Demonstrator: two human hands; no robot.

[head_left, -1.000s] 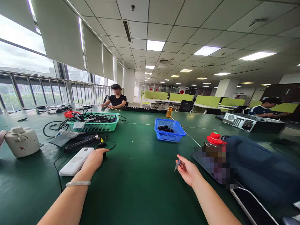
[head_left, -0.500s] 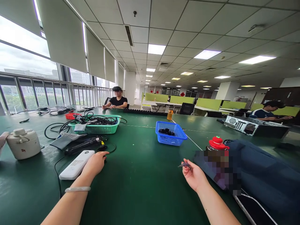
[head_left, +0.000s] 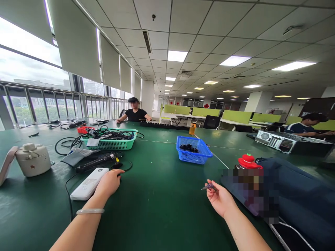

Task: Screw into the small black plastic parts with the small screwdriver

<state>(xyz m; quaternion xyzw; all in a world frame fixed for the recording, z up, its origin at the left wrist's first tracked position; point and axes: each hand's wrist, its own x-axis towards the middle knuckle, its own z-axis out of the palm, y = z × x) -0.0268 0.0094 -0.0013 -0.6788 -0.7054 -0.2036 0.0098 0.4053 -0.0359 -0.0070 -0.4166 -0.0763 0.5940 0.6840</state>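
Observation:
My left hand (head_left: 110, 183) rests on the table beside a white power bank (head_left: 90, 184), overlapping its right edge. Its fingers are curled over, and a bit of something dark shows at the fingertips; what it is stays hidden. A black cable runs close by the fingers. My right hand (head_left: 221, 200) is turned palm up above the table. Between its thumb and fingers it pinches a small, dark purplish piece with a pointed tip (head_left: 207, 187), too small to name. Beyond the hands stands a blue plastic basket (head_left: 195, 158) with small black items inside.
A green basket (head_left: 128, 143) of tangled black cables stands back left, near a white insulated pot (head_left: 32, 162). On the right are a red-lidded jar (head_left: 247, 162), dark blue cloth (head_left: 300, 184), a phone (head_left: 290, 237) and a computer case (head_left: 293, 143). Two other people sit farther off.
The whole scene has shifted slightly right in view as the camera turned. Both my hands keep nearly the same pose. The person across the table has moved an arm outward.

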